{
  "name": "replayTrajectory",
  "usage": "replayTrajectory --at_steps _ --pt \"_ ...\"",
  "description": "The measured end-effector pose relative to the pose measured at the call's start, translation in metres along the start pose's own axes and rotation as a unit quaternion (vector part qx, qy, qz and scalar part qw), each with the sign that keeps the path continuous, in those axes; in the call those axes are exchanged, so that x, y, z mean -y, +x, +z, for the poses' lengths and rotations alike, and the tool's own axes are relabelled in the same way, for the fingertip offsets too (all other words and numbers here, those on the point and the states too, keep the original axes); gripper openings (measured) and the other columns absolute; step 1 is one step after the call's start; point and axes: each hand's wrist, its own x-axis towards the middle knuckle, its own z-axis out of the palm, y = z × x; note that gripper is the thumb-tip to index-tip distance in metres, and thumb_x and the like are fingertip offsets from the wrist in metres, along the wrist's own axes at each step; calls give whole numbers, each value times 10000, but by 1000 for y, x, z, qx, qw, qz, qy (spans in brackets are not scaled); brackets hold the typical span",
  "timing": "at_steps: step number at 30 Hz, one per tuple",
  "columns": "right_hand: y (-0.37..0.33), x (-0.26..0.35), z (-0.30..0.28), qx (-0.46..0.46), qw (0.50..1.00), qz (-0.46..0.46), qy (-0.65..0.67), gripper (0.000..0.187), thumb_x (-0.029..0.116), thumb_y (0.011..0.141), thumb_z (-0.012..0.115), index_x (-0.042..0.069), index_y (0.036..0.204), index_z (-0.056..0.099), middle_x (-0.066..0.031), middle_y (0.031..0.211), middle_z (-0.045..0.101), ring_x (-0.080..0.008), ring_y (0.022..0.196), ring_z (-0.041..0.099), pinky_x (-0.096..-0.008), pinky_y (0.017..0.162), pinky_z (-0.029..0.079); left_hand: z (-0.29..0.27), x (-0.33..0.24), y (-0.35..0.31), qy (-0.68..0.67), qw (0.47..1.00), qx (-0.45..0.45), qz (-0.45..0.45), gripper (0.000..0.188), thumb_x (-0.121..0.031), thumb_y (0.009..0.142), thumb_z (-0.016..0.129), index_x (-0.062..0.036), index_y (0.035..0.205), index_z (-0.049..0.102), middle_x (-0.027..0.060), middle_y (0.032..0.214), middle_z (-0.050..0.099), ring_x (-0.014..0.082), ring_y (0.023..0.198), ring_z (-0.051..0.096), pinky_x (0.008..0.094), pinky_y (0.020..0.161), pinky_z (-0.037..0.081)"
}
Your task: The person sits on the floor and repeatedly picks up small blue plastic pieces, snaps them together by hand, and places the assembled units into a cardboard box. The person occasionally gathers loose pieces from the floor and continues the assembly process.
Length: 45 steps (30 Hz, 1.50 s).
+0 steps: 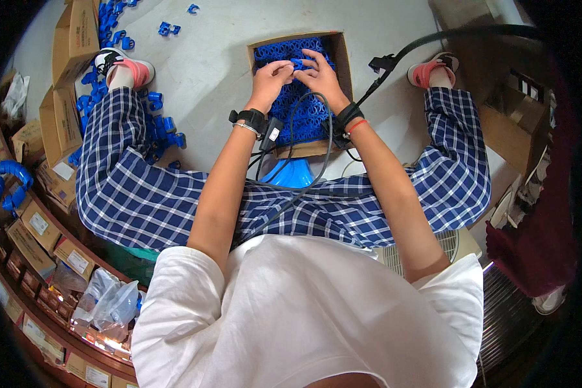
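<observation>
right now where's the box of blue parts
Head view, upper centre: the box sits on the floor between the shoes, beneath the left hand and right hand.

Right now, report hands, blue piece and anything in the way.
Left hand and right hand both on small blue piece. Piece over cardboard box. Black cable looping close by.

Around you, a softly shadowed, pale grey floor (207,77) spreads across the upper middle of the frame; reddish-brown shelves (53,325) of brown cardboard boxes (40,223) curve down its left edge; a dark ribbed panel (507,323) shows lower right.
</observation>
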Motion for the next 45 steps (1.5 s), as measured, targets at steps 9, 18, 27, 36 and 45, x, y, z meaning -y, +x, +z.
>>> replayTrajectory --at_steps 9,18,27,36,45 --pt "2 -7 -7 51 994 5 93 326 51 867 633 -17 1178 568 -76 978 642 -127 904 625 -254 804 514 1 8 0 -7 1000 -11 8 344 -155 906 631 46 1179 577 108 1011 661 161 904 644 287 823 533" --pt "1 -9 -8 45 992 26 118 328 37 886 593 -18 1209 569 -60 963 641 -122 865 617 -252 783 512 4 12 -5 49 997 -35 42 259 -128 901 624 35 1102 620 103 951 678 159 853 654 284 791 538" --pt "6 -13 -11 60 987 48 140 288 65 907 577 -19 1183 591 -54 946 649 -103 805 602 -241 751 505 4 10 -6 -42 999 6 -19 253 -153 936 578 34 1106 599 106 969 666 180 878 654 295 812 536" --pt "27 -13 -19 12 995 81 56 314 116 848 643 6 1139 598 -56 910 654 -119 799 599 -261 719 491 12 10 -16 329 927 -81 163 286 -186 917 561 6 1123 616 172 966 683 329 869 669 364 830 526" --pt "59 -10 25 -13 978 -91 -185 301 133 763 696 -13 1019 636 -132 882 687 -239 811 672 -333 744 529 7 35 -21 584 790 -65 175 619 -148 831 560 131 1340 343 359 1388 334 469 1318 328 440 1102 311"
